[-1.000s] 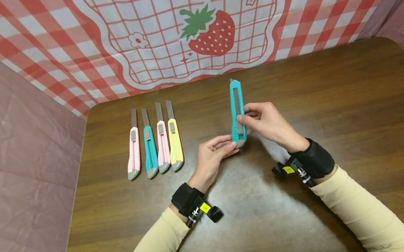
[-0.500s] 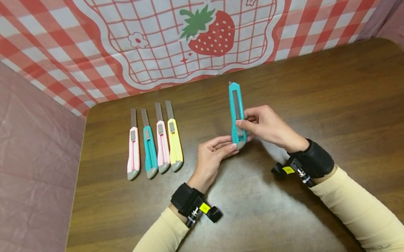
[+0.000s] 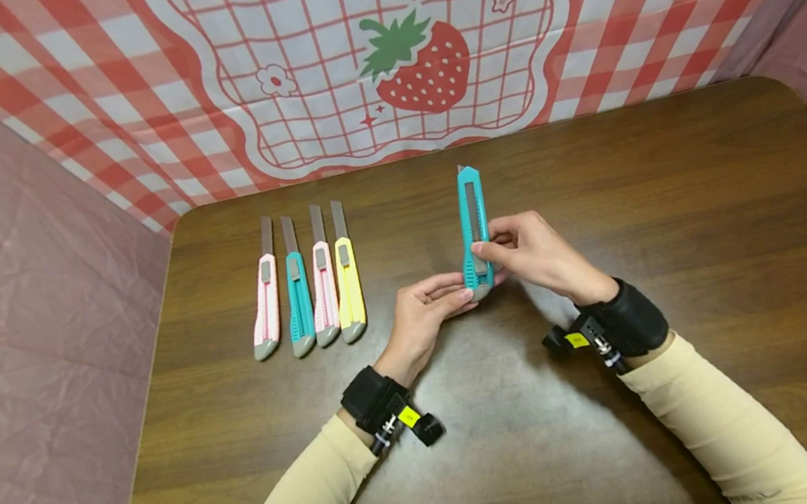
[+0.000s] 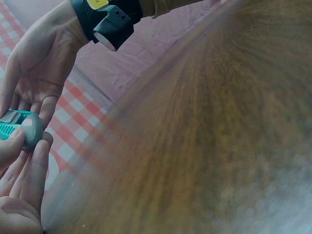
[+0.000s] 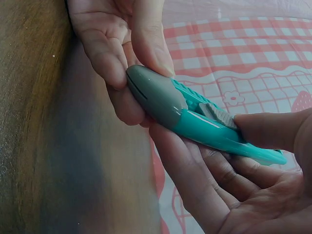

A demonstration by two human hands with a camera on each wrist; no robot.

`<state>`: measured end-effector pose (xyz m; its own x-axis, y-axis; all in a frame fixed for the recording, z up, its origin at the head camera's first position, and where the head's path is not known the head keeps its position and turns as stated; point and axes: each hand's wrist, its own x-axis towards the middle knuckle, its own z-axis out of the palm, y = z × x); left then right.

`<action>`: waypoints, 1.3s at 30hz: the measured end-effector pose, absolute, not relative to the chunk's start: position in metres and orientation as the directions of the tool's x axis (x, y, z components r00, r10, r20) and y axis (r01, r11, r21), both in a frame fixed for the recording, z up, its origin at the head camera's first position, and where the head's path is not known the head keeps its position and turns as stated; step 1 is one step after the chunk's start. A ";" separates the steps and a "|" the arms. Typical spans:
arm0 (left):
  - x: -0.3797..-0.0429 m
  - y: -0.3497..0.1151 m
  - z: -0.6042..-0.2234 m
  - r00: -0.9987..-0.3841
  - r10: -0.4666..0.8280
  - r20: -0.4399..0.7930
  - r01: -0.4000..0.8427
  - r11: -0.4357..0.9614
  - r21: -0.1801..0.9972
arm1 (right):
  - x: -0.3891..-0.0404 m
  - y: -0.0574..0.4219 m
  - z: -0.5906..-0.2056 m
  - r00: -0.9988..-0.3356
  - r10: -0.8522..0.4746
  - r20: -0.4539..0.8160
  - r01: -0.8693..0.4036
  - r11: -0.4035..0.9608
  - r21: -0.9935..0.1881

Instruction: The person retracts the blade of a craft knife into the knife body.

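A teal snap-off utility knife [image 3: 468,198] is held up over the table, its top end away from me and only a small tip of blade showing. My left hand [image 3: 419,317] pinches its grey end cap [image 5: 158,95] between thumb and fingers. Higher up the body, my right hand [image 3: 540,252] grips the knife from the right. In the right wrist view, the right thumb presses against the grey slider [image 5: 218,116], with the other fingers under the body. The left wrist view catches just the knife's lower end [image 4: 31,129] between both hands.
To the left, two pink knives [image 3: 266,302] [image 3: 325,295], a teal knife [image 3: 299,298] and a yellow knife [image 3: 349,284] lie side by side with blades out, pointing away. A checked strawberry cloth [image 3: 328,127] hangs behind the wooden table [image 3: 669,194].
The held knife and my right hand have come slightly lower in the head view. The right thumb sits a little further down the knife. My left hand keeps its pinch on the end cap.
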<state>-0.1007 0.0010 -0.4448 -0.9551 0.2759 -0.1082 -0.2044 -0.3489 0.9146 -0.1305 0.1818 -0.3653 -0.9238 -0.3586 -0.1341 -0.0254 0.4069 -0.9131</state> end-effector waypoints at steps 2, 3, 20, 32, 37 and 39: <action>-0.101 0.001 -0.445 -0.957 0.274 -0.100 -0.197 -0.357 0.913 | -0.130 0.181 -0.366 -0.926 -0.358 -0.124 -0.034 0.404 -0.914; -0.101 0.001 -0.445 -0.958 0.272 -0.096 -0.194 -0.362 0.912 | -0.130 0.180 -0.366 -0.926 -0.357 -0.119 -0.038 0.403 -0.914; -0.101 0.002 -0.445 -0.961 0.259 -0.094 -0.188 -0.366 0.911 | -0.130 0.179 -0.365 -0.923 -0.361 -0.136 -0.032 0.422 -0.906; -0.101 0.002 -0.443 -0.955 0.269 -0.124 -0.216 -0.346 0.913 | -0.132 0.182 -0.367 -0.957 -0.277 -0.085 -0.040 0.417 -0.908; -0.101 0.002 -0.443 -0.954 0.271 -0.130 -0.221 -0.340 0.914 | -0.133 0.183 -0.368 -0.965 -0.255 -0.055 -0.054 0.403 -0.914; -0.101 0.001 -0.443 -0.953 0.273 -0.131 -0.222 -0.337 0.915 | -0.134 0.183 -0.369 -0.965 -0.259 -0.050 -0.064 0.415 -0.908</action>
<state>-0.1010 0.0014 -0.4425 -0.9529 0.2734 -0.1310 -0.2225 -0.3370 0.9148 -0.1337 0.1832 -0.3687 -0.9647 -0.2587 -0.0501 -0.0640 0.4145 -0.9078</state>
